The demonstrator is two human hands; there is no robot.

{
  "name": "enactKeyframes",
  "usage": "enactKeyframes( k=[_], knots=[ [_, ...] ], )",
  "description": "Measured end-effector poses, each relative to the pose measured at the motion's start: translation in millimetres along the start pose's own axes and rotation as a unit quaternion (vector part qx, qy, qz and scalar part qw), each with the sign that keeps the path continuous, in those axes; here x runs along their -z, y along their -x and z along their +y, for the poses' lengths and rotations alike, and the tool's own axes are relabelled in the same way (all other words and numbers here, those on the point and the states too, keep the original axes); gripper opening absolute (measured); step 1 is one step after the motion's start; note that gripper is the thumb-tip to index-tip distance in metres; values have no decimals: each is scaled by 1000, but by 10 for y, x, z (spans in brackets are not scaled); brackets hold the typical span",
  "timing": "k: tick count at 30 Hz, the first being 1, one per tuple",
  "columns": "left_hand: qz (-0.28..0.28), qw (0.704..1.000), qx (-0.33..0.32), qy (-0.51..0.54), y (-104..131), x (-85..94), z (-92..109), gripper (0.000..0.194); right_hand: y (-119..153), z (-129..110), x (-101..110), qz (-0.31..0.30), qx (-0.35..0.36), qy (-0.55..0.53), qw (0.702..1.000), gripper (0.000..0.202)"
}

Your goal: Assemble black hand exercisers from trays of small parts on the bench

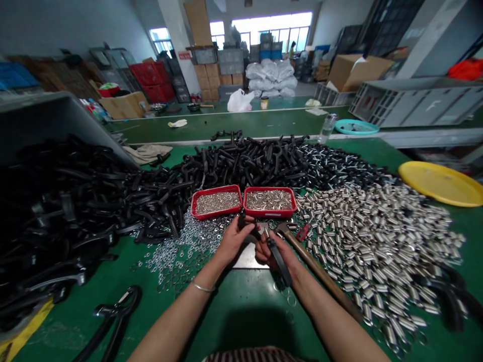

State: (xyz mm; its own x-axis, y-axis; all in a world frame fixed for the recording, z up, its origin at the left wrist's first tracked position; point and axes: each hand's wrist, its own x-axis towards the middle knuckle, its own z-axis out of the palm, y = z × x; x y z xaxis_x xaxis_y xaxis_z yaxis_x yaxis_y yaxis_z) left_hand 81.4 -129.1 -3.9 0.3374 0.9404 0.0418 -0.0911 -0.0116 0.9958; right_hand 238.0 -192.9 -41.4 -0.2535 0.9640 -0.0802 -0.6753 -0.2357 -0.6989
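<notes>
My left hand (pixel 233 240) is closed on the upper end of a black-handled tool part, just below the two red trays. To its right, my right hand (pixel 277 251) grips the same assembly, whose black handle (pixel 279 264) slants down towards me. Metal shows between my fingers near the joint; its finer details are blurred. Beneath my hands lies a pale metal plate (pixel 247 257). A hammer with a wooden handle (pixel 320 271) rests beside my right forearm. The left red tray (pixel 216 202) and right red tray (pixel 269 202) hold small metal pieces.
Black handles (pixel 151 201) are heaped at the left and back. Silver springs (pixel 373 241) cover the right side, beside a yellow lid (pixel 441 183). Washers and rings (pixel 184 256) lie left of my hands. An assembled tool (pixel 118 314) sits at the front left.
</notes>
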Motion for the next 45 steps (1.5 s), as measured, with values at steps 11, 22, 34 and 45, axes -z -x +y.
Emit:
enactKeyframes(
  k=[11, 22, 34, 45],
  knots=[
    [-35, 987, 140, -66, 255, -39, 420, 57, 53, -555, -426, 155, 137, 627, 751, 26],
    [-74, 985, 125, -92, 336, -121, 306, 44, 98, -472, -404, 88, 114, 678, 721, 20],
    [8, 955, -60, -292, 393, -73, 195, 41, 152, -462, -483, 120, 134, 577, 797, 21],
    [-153, 853, -73, -493, 381, 124, 222, 43, 172, -351, -424, 15, 44, 554, 831, 27]
  ],
)
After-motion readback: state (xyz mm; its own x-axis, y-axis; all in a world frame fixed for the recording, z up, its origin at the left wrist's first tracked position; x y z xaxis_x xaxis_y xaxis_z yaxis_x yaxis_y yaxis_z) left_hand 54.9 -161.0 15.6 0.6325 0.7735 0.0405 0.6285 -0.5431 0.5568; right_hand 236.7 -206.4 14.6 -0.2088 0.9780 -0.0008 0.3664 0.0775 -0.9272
